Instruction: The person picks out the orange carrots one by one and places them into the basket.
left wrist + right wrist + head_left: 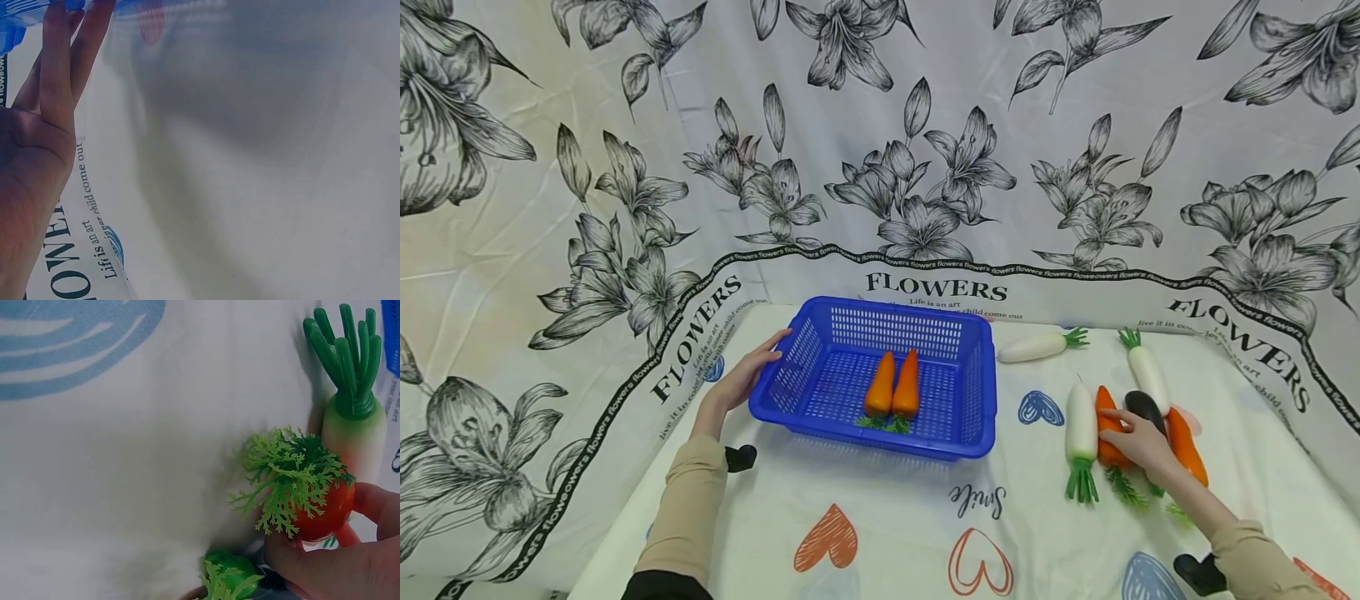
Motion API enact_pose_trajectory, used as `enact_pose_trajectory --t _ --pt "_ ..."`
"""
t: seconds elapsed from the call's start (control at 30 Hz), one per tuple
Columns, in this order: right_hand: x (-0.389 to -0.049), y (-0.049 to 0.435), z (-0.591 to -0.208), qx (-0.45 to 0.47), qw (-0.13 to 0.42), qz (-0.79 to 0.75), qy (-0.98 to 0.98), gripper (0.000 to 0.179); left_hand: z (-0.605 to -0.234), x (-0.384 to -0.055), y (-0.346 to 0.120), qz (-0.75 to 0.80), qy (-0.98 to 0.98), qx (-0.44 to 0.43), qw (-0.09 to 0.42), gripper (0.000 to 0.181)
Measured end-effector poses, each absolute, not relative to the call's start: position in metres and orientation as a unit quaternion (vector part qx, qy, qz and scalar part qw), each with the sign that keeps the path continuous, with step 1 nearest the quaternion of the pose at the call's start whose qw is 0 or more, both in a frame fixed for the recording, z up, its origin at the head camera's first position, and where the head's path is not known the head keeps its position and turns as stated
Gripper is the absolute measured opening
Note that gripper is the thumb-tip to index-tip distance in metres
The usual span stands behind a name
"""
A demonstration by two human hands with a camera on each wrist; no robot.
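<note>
My left hand (747,377) grips the left end of a blue plastic basket (880,446); in the left wrist view its fingers reach up to the basket's edge. Two orange carrots (906,387) lie side by side inside, leafy ends toward me. Over on the right, my right hand (1138,442) pinches another carrot (1105,408) between thumb and fingers. The right wrist view shows this carrot's round orange end (325,515) and green leaves. Close beside it lie a white radish (1081,417), a dark eggplant (1142,406) partly hidden by the hand, and one more carrot (1187,450).
Behind the group lies a second white radish (1148,375), and a third radish (1037,347) rests just right of the basket. A white printed cloth (880,533) covers the table, and a flowered curtain (1037,233) rises at the back.
</note>
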State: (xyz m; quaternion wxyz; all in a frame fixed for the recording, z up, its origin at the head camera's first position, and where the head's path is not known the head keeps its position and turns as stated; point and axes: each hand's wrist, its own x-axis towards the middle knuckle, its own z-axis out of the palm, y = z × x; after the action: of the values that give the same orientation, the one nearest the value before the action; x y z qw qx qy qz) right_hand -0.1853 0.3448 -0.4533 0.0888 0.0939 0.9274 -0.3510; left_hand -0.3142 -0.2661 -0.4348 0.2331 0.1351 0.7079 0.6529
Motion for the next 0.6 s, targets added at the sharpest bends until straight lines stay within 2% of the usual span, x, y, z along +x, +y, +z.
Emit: enact_pose_trajectory --t 0.6 --pt "-0.1840 0.3454 -0.4527 0.096 0.090 -0.359 0.924 0.057 -0.4347 -0.3148 -0.2655 0.651 0.710 0.132 0.235 0.054"
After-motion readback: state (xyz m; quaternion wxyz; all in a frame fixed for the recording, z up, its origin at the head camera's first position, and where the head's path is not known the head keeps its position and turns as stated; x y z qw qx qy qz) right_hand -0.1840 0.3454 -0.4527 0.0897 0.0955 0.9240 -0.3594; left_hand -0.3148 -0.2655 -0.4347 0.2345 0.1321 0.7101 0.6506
